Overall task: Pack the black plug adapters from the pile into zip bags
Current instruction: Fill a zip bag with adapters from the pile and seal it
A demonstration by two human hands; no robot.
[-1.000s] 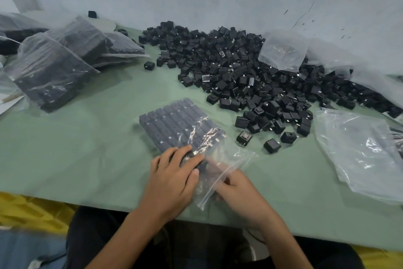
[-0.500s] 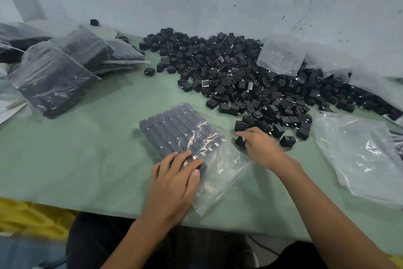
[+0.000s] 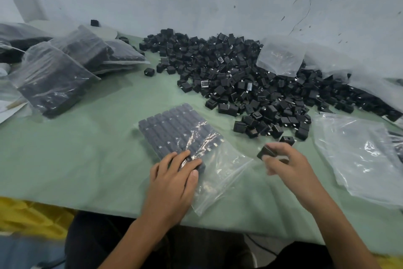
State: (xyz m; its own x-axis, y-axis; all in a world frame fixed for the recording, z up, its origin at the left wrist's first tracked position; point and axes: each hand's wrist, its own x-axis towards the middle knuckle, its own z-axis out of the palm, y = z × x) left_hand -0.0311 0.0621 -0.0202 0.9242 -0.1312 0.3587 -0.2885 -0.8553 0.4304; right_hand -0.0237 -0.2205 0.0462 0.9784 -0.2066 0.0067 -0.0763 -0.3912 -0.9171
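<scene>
Just short of the pile's near edge, the right hand point(image 3: 290, 166) is carrying one plug adapter point(image 3: 266, 152), its grip clamped on the block between thumb and curled fingers (a second piece may be tucked under the palm, but blur is hiding that). Left of that grip, the zip bag point(image 3: 226, 168) is lying flat on the bench point(image 3: 87, 159), its empty end pointing toward the grip and its far part already holding adapters in tight rows. The left hand point(image 3: 174, 173) is pressing straight, spread fingers onto the nearest rows, its grip closing on nothing, only pinning the bag. Beyond the right grip, the pile point(image 3: 239, 77) is sprawling wide.

By my reading, the filling step is under way and this bag is well past half full. The next move is calling for a short swing leftward, then a slide under the film until the block is sitting square against the last row.

The adapters are looking like small, hard, matte cubes with glinting metal prongs. The bag is thin, glossy, crinkled film, likely slippery. The bench surface is looking smooth and pale green.
</scene>
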